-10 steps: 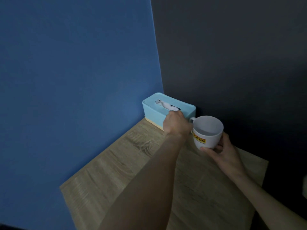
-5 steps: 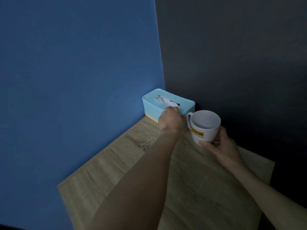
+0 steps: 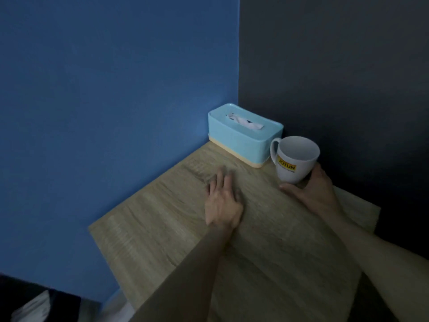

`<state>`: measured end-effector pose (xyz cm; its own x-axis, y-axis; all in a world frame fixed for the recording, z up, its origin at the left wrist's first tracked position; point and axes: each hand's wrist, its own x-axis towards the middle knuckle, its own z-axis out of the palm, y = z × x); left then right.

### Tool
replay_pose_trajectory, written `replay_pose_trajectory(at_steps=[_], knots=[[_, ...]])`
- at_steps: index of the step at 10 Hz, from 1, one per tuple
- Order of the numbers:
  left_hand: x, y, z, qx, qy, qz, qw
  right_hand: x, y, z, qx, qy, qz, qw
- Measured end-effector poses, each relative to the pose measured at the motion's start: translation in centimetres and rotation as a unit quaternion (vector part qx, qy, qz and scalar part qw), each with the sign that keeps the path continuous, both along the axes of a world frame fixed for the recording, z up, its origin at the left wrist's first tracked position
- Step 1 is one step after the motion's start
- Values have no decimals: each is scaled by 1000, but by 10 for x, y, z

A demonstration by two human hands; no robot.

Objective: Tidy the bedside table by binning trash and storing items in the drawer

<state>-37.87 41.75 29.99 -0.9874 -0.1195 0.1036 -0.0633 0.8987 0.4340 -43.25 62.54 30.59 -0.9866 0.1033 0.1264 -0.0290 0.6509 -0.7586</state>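
Note:
A light blue tissue box (image 3: 241,139) with a white tissue (image 3: 243,120) sticking out of its slot stands in the back corner of the wooden bedside table (image 3: 162,217). Just right of the box is a white mug (image 3: 296,160) with a yellow label, its handle turned toward the box. My right hand (image 3: 311,190) grips the mug low on its near side. My left hand (image 3: 222,201) hovers blurred over the tabletop in front of the box, fingers spread, holding nothing.
A blue wall (image 3: 104,101) runs along the table's left side and a dark wall (image 3: 336,66) stands behind it. Dark and pale fabric (image 3: 34,305) shows at the bottom left, beyond the table edge.
My left hand has let go of the tissue at the box and pulled back toward me over the tabletop. The mug has shifted slightly right, beside the box.

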Motion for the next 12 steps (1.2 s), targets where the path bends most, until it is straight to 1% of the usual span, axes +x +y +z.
replay_pose_trajectory(at_steps=[1, 2, 3, 4, 6, 7, 8, 9, 10, 11, 12], knots=[[-4, -1, -5, -25, 9, -26, 999, 1, -3, 2, 32, -1, -14, 999], [-11, -6, -15, -39, 17, -35, 998, 11, -8, 3, 60, 5, -67, 996], [-13, -8, -16, -38, 4, -43, 998, 22, -14, 4, 79, 4, -100, 992], [-12, -12, -12, -13, -11, -68, 998, 43, -25, 1, 118, -26, -167, 978], [18, -30, -7, 27, -16, -160, 987, 93, -48, -3, 148, -79, -254, 953], [39, -38, -4, 38, 2, -182, 983, 117, -56, -3, 173, -84, -260, 946], [79, -61, -7, 24, 8, -220, 975, 156, -77, -4, 215, -117, -238, 940], [106, -78, -4, -6, -34, -266, 963, 184, -97, -6, 217, -154, -218, 939], [118, -97, 33, -97, -184, -335, 919, 220, -128, 16, 158, -258, -190, 934], [126, -110, 65, -115, -349, -359, 858, 246, -155, 38, 133, -344, -147, 918], [147, -122, 108, -49, -446, -350, 822, 272, -185, 85, 86, -441, -72, 891]])
